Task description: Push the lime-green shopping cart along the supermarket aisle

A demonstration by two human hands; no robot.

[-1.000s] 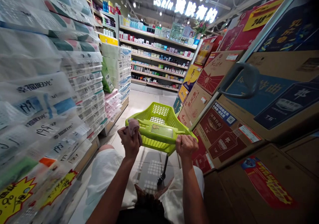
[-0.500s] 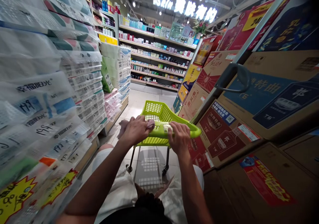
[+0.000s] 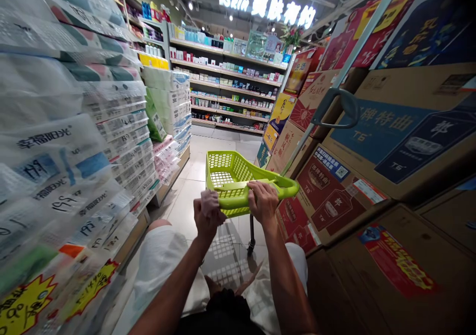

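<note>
A lime-green shopping cart (image 3: 232, 168) stands right in front of me, its perforated basket holding nothing I can see. My right hand (image 3: 263, 202) is closed over the thick green handle (image 3: 241, 199), fingers on top. At the handle's left end, my left hand (image 3: 206, 223) grips a crumpled, pale pinkish-grey cloth (image 3: 210, 203). The cloth touches or nearly touches the handle end; whether that hand also bears on the handle I cannot tell. One caster wheel (image 3: 251, 248) shows under the cart.
Stacked packs of tissue paper (image 3: 122, 106) line the left side. Liquor cartons (image 3: 334, 191) are piled on the right, with a pole and grey handle (image 3: 338, 109) leaning before them. Shelves of cosmetics (image 3: 230, 77) stand ahead beyond the tiled floor (image 3: 208, 149).
My left hand has come off the top of the handle and turned upward at its left end, bringing the cloth into fuller view. My right hand stays on the handle.
</note>
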